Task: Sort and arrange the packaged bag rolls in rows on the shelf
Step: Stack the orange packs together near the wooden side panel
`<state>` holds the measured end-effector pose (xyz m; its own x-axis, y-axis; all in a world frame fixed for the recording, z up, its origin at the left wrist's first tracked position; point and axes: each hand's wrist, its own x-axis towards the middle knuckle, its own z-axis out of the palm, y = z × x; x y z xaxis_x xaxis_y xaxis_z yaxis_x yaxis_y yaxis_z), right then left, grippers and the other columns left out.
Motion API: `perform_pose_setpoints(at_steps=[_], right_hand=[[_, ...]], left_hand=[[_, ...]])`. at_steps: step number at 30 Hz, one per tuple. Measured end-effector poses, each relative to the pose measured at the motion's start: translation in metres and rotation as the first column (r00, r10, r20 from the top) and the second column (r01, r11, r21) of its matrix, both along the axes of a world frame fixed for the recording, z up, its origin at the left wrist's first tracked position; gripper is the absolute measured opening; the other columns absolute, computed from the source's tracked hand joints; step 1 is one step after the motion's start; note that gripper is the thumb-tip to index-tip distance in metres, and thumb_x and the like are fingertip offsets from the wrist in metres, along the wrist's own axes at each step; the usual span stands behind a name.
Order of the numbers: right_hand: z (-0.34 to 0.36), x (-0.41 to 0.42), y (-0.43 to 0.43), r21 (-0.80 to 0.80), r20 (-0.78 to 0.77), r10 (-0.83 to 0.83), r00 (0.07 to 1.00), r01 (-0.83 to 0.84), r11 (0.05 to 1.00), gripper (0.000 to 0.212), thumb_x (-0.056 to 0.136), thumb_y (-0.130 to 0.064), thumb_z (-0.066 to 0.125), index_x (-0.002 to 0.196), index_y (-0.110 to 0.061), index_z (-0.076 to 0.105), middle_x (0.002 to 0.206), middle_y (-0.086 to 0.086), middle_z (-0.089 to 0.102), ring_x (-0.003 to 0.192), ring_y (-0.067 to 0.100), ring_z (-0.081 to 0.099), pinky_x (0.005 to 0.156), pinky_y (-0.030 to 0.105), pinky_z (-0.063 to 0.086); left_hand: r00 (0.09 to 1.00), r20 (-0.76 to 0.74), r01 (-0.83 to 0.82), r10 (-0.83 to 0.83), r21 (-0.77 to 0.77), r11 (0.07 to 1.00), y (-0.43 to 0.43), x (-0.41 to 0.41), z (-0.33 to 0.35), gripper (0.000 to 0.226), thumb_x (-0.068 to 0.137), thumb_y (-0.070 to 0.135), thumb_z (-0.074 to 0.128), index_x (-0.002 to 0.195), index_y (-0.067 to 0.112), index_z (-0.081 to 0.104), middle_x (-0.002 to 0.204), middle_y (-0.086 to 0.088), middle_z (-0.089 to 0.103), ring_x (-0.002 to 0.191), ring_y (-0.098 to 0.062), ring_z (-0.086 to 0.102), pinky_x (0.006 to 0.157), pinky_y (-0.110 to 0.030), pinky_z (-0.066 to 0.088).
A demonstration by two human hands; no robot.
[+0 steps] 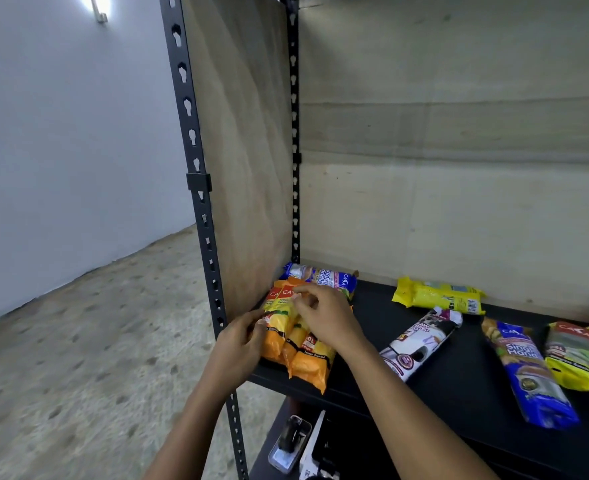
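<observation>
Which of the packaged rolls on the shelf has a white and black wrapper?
The roll lying diagonally between the orange packs and the long blue pack. The other wrappers are orange, yellow, blue or green.

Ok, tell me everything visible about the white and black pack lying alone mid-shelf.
The white and black pack is a long roll in glossy plastic wrap with purple accents and some print. It lies flat and diagonal on the black shelf, crimped far end close to the yellow pack; contact is unclear. Nothing else touches it.
</observation>
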<state>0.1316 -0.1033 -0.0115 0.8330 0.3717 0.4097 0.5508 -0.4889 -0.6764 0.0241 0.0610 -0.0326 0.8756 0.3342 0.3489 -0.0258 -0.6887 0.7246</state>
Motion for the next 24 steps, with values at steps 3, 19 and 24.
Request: perform_pose_setpoints(at_steps=[3,19,24], right_hand=[[0.007,0.021,-0.013,-0.004,-0.006,-0.110,0.994,0.110,0.994,0.026,0.097,-0.043,0.057,0.117,-0.031,0.068,0.085,-0.015,0.063,0.077,0.000,0.061,0.066,0.027,0.056],[0.000,0.123,-0.001,-0.403,0.007,-0.181,0.983,0.169,0.899,0.057,0.093,-0.033,0.066,0.144,-0.016,0.048,0.133,0.010,0.043,0.113,0.030,0.055,0.086,0.038,0.051],[-0.007,0.130,0.008,-0.432,-0.010,-0.167,0.986,0.146,0.890,0.046,0.093,-0.036,0.065,0.134,-0.018,0.055,0.120,0.008,0.051,0.098,0.026,0.061,0.076,0.036,0.053]], left_hand=[[0.999,0.032,-0.022,0.021,0.008,1.000,-0.001,0.004,-0.001,0.036,0.098,0.038,0.049,0.129,0.024,0.059,0.121,0.003,0.063,0.103,-0.008,0.056,0.080,-0.024,0.044],[0.994,0.056,0.086,-0.098,0.184,0.979,-0.012,0.032,0.004,0.038,0.092,0.043,0.060,0.125,0.025,0.061,0.133,0.008,0.053,0.119,-0.010,0.051,0.091,-0.024,0.047],[0.995,0.044,0.080,-0.091,0.210,0.974,-0.012,0.033,0.000,0.038,0.092,0.043,0.061,0.126,0.026,0.061,0.136,0.008,0.049,0.121,-0.010,0.049,0.087,-0.018,0.041]])
